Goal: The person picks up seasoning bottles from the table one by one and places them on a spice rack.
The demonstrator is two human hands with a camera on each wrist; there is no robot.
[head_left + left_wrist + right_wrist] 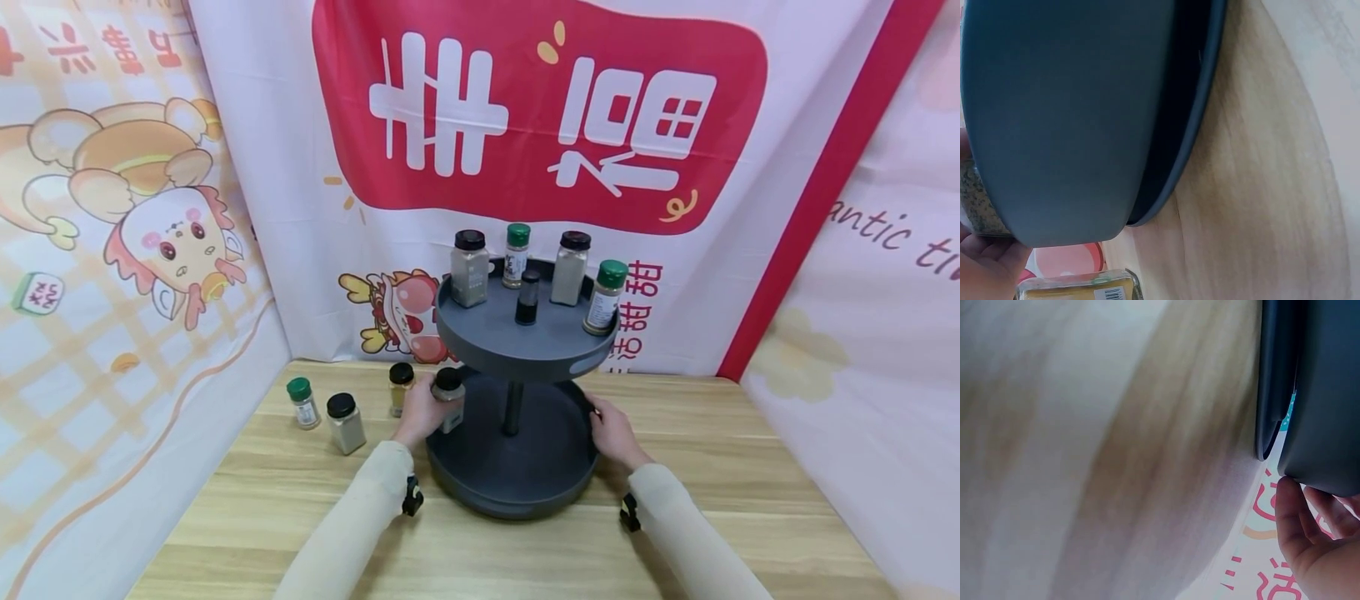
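Observation:
My left hand (422, 414) grips a clear spice jar with a black lid (450, 400) at the left side of the lower tier of a dark grey two-tier round rack (517, 492). Speckled contents show in this jar (984, 203) in the left wrist view, partly hidden by the rack's wall. At the right, my right hand (615, 432) holds the rim of the same lower tier; in the right wrist view its fingers (1291, 509) touch the edge of the rack. Just left of my left hand stands a jar of yellowish spice with a black lid (400, 390).
On the upper tier (525, 354) stand several spice jars with black or green lids, among them a small dark-based bottle (528, 298). A green-lidded jar (303, 404) and a black-lidded jar (347, 423) stand on the wooden table (510, 558) at the left. Printed cloths hang around it.

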